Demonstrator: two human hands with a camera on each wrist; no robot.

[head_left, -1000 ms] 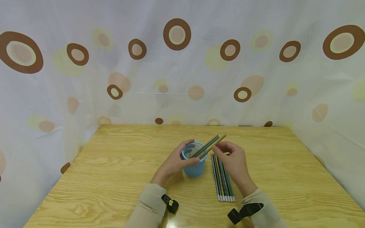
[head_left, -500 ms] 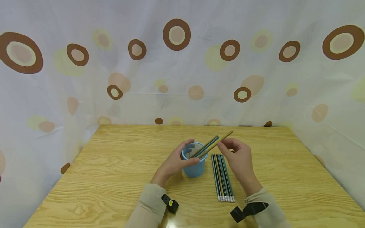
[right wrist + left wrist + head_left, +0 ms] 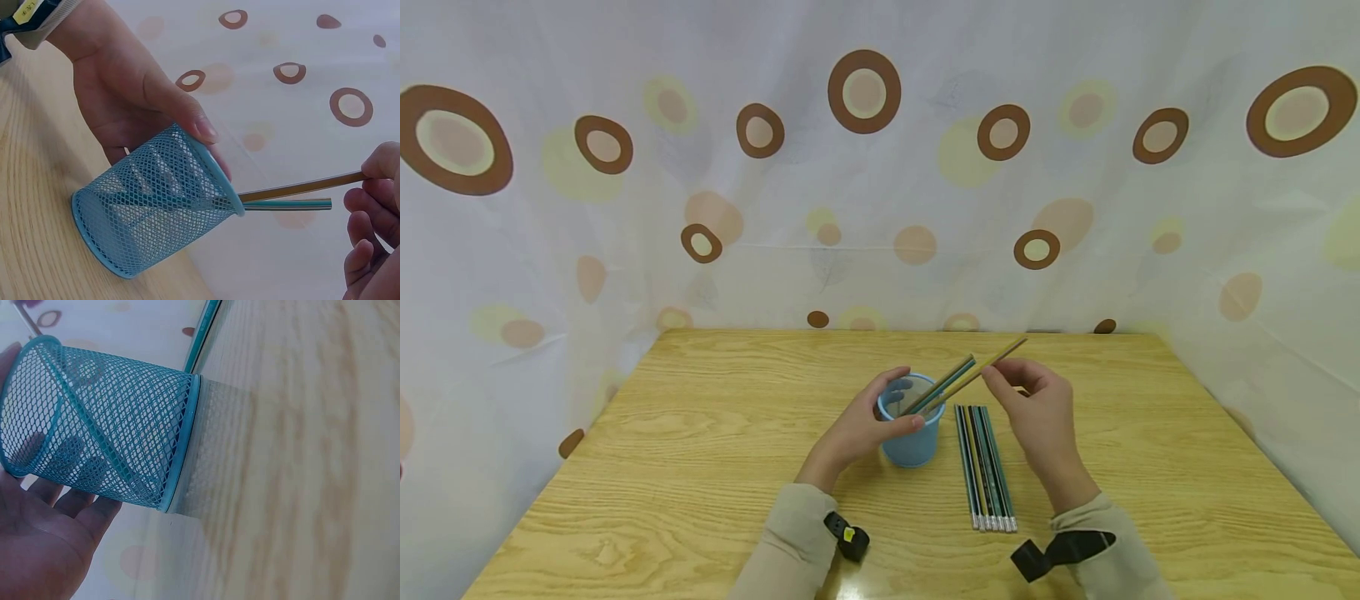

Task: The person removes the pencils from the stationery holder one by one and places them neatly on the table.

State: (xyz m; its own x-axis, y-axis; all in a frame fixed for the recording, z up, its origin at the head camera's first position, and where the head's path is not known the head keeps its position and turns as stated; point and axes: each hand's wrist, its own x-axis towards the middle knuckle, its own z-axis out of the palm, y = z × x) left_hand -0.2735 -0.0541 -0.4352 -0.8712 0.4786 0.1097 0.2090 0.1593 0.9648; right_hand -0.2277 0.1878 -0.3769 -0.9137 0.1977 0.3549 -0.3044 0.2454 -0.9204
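Observation:
My left hand [image 3: 857, 429] holds a light blue mesh pencil cup [image 3: 912, 450], thumb at the near side of the rim and fingers around the far side. In the right wrist view the cup [image 3: 156, 206] shows its mesh wall and open mouth. Between thumb and fingers, my right hand [image 3: 1037, 408] pinches the upper part of a yellow pencil [image 3: 958, 385], which slants up out of the cup, its lower end still inside. Beside it, a few other pencils [image 3: 942, 383], one of them teal, lean on the rim. Their lower ends show through the mesh in the left wrist view.
Right of the cup, several pencils [image 3: 985, 467] lie side by side in a row, eraser ends toward me. Everything stands on a wood-grain table [image 3: 700, 433]. A white curtain [image 3: 880, 283] with brown circles hangs behind and along both sides.
My right hand has moved up and to the right, drawing the yellow pencil further out of the cup. The left hand, the cup and the row of pencils have stayed put.

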